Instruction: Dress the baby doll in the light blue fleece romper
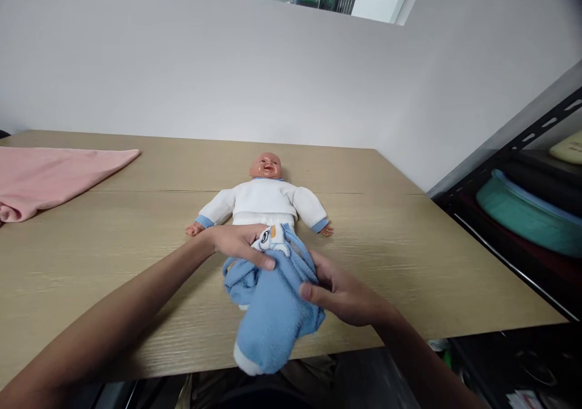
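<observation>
A baby doll [266, 165] lies on its back on the table, head away from me, arms spread, in a white top [264, 198] with blue cuffs. Blue fleece overalls [275, 318] with straps and a white cartoon patch cover its lower body. One leg part with a white end reaches over the table's front edge. My left hand [243, 245] grips the upper part beside the patch, thumb on top. On the other side, my right hand [341, 291] holds the fabric, thumb on top and fingers partly hidden. The doll's legs are hidden.
A pink cloth [54, 179] lies at the left of the wooden table [386, 233]. Behind it rises a white wall [218, 63]. To the right stands a black shelf [500, 245] with a teal basin [527, 215].
</observation>
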Available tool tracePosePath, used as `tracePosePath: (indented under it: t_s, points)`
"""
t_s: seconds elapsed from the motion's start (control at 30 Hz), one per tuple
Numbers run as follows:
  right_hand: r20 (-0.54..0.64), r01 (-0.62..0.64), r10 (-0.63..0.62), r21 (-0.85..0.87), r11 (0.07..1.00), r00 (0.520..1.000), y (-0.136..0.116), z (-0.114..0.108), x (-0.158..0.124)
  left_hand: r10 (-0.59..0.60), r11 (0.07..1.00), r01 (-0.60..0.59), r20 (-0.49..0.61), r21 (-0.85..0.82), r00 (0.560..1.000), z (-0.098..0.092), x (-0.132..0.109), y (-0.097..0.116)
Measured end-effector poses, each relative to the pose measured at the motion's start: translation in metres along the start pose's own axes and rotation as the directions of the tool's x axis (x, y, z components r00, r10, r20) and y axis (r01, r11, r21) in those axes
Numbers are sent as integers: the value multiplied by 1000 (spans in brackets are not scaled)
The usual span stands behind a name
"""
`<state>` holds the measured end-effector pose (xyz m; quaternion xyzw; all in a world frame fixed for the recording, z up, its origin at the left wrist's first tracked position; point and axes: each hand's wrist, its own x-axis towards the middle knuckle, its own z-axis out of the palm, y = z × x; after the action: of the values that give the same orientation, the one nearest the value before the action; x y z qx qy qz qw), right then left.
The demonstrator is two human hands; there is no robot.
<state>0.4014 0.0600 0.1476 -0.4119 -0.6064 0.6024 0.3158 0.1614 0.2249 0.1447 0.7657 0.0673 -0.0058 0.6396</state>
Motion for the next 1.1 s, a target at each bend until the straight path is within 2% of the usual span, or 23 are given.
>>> tracePosePath:
  t_s: [0.07, 0.13, 0.17, 0.2, 0.27, 0.33, 0.4, 0.47, 0.57, 0.67, 0.7, 0.77, 0.83, 0.93, 1.03, 1.1]
  points:
    - [100, -110, 118, -88, 990, 988, -5, 0, -3, -35, 997, 41, -85, 70, 996, 3, -1, 1]
    - [93, -165, 196, -267, 949, 976, -9, 0, -8, -69, 983, 89, -128, 160, 989, 6, -2, 5]
    - [76, -167, 202, -322, 932, 977, -9, 1, -11, -68, 980, 87, -111, 179, 991, 8, -1, 8]
    - [67, -148, 179, -325, 934, 981, -9, 1, -13, -57, 983, 66, -62, 170, 996, 10, -1, 11]
    - [55, -80, 91, -184, 980, 994, -4, 4, -17, -34, 995, 24, 94, 100, 995, 11, -1, 15]
    - [6, -18, 18, 4, 1000, 1000, 3, 7, -18, -68, 997, 59, 246, 45, 967, 11, -2, 16]
    - [-46, -11, 15, 89, 996, 999, 10, 11, -19, -107, 994, 99, 302, 42, 947, 9, -2, 13]
    - [-52, -48, 53, 99, 994, 997, 13, 16, -19, -58, 998, 55, 248, 22, 967, 7, -2, 6]
    - [31, -109, 107, 95, 989, 994, 11, 25, -21, 39, 998, -32, 137, -56, 990, 5, -1, -7]
    - [73, -134, 129, 68, 989, 989, 10, 36, -25, -16, 991, 35, 148, -126, 989, 4, -3, -14]
    - [42, -133, 131, 58, 989, 991, 12, 39, -26, -42, 988, 64, 154, -139, 987, 4, -4, -14]
    - [-109, -111, 115, 42, 993, 987, 19, 46, -27, -93, 984, 113, 147, -139, 985, 6, -6, -9]
    - [-326, -83, 81, 9, 996, 942, 27, 53, -27, -135, 981, 149, 110, -126, 985, 10, -7, 0]
    - [-601, -95, 8, -113, 989, 799, 34, 60, -26, -163, 984, 167, 63, -59, 985, 18, -6, 18]
    - [-723, -195, -80, -288, 938, 686, 30, 66, -25, -163, 986, 162, 50, 23, 985, 32, -2, 32]
    - [-761, -259, -114, -353, 899, 639, 24, 69, -26, -158, 984, 159, -12, 82, 987, 44, 1, 37]
